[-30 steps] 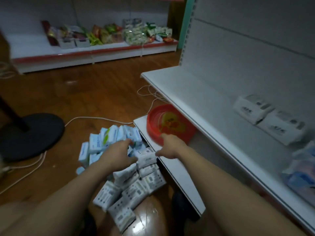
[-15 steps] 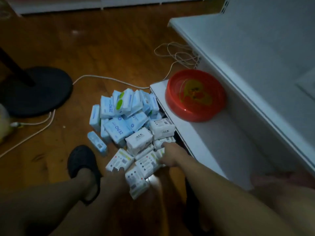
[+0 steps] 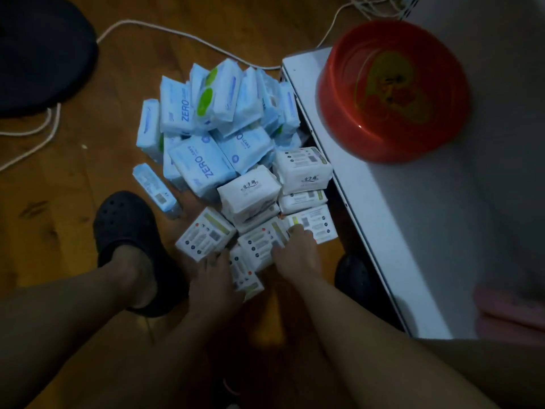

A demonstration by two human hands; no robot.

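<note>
Biggest thing in view is the wooden floor (image 3: 88, 178) we're crouched on, with the white bottom shelf board (image 3: 398, 231) running down the right side. A black fan base (image 3: 41, 54) sits top left, and a red plastic basin (image 3: 383, 150) stands on the far end of the shelf.

The heap is right up against the shelf edge. The blue ZERO packs (image 3: 203, 163) are stacked at the far end and the white packs (image 3: 250, 190) are nearest to us, between our black clogs (image 3: 124, 225).

What's changed: a second ago we were looking out across the shelves, with our hands further up the pile. Now our head has tipped straight down and both hands have dropped to the near end, onto the white ones. We reckon a white handful is next to go on the shelf.

Our left hand (image 3: 216, 278) touches the near edge of one white pack, and our right hand (image 3: 298, 255) lies over two more beside it. It's too dim and smeary to say whether either hand's fingers have closed round anything. Nothing looks lifted yet.

One blue pack (image 3: 154, 187) lies on its own just left of the heap.
</note>
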